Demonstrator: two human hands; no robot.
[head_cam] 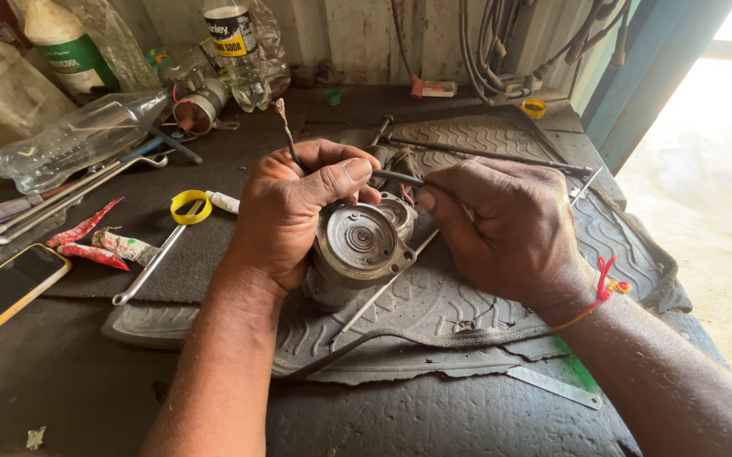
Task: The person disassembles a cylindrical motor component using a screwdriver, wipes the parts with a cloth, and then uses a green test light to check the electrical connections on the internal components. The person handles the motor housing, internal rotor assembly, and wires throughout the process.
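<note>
My left hand (294, 211) grips a round grey metal motor housing (356, 247) that rests on a worn black rubber mat (467, 338). A black wire with a bare copper tip (285, 127) rises between the fingers of that hand. My right hand (501, 224) pinches another black wire (395, 176) just above the housing, fingers closed on it. A thin metal rod (383, 288) lies under the housing, running diagonally. Red thread circles my right wrist.
A phone (2, 292) lies at the left edge, beside red wrappers (82, 241), a yellow tape ring (190, 206) and long metal tools (78, 186). Plastic bottles (243, 46) stand at the back. A long rod (484, 152) lies behind. The bench ends at the right, by a doorway.
</note>
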